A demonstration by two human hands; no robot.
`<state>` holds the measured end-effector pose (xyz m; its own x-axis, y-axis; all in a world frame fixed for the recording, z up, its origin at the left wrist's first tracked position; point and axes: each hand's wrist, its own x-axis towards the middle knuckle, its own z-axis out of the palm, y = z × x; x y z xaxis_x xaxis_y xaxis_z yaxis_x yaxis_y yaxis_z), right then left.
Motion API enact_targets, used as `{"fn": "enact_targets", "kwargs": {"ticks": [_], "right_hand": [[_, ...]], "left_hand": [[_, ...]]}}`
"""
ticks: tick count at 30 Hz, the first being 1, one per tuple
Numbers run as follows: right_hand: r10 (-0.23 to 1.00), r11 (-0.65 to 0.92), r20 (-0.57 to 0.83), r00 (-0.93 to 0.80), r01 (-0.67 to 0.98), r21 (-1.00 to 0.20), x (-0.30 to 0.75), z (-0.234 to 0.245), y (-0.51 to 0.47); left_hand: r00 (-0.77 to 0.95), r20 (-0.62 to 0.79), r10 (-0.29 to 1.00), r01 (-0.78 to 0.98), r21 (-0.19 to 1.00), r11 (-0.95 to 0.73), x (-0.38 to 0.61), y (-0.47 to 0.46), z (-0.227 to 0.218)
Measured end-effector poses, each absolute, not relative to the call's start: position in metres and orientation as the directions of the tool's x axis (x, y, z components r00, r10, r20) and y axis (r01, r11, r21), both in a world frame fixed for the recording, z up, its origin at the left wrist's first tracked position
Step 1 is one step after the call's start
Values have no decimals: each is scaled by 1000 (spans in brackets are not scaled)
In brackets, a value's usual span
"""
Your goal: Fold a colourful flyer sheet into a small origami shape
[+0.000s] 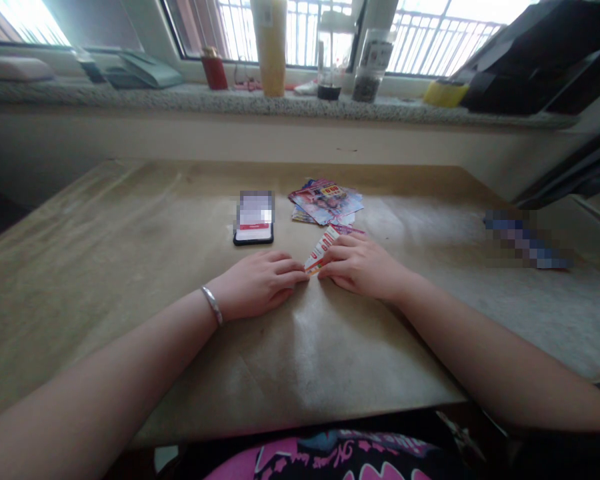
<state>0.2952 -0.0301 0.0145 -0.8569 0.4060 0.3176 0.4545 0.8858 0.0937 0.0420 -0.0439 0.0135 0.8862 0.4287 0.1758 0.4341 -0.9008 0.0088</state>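
Note:
My left hand (257, 283) and my right hand (360, 265) rest side by side on the paper-covered table (130, 253), palms down. Their fingertips pinch a small folded strip of printed paper (321, 248), white with red and orange marks, which sticks up between them. A silver bangle (213, 305) circles my left wrist. Just beyond the hands lies a small pile of colourful printed leaflets (325, 200). A phone (253, 218) with a lit screen lies flat left of that pile.
A blurred blue object (527, 241) lies at the table's right. The stone window sill (260, 101) behind holds a tall yellow bottle (270, 47), a red can (214, 69), two jars and a dark bag (535, 57). Patterned pink clothing shows at the bottom edge.

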Motion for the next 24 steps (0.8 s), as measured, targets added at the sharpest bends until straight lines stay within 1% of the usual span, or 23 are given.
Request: {"fn": "enact_targets", "kwargs": {"ticks": [3, 6, 9, 12, 14, 18, 24], "right_hand": [[404, 888, 312, -860, 451, 93, 298, 14, -29], [405, 887, 338, -849, 455, 79, 298, 9, -29], [410, 890, 376, -831, 455, 34, 295, 2, -28], [426, 892, 405, -809, 451, -36, 289, -3, -27], [437, 887, 417, -797, 458, -54, 287, -4, -28], [434, 884, 404, -805, 467, -19, 286, -4, -29], [425, 879, 379, -822, 475, 45, 292, 4, -29]], "left_hand": [[888, 172, 427, 433, 3, -902, 42, -45, 12], [882, 177, 436, 444, -2, -896, 44, -46, 12], [881, 187, 435, 445, -8, -896, 44, -45, 15], [885, 201, 421, 432, -9, -902, 41, -43, 18], [887, 209, 412, 421, 0, -907, 39, -42, 19], [887, 216, 408, 412, 29, -911, 37, -42, 19], [883, 205, 423, 424, 40, -905, 37, -42, 17]]}}
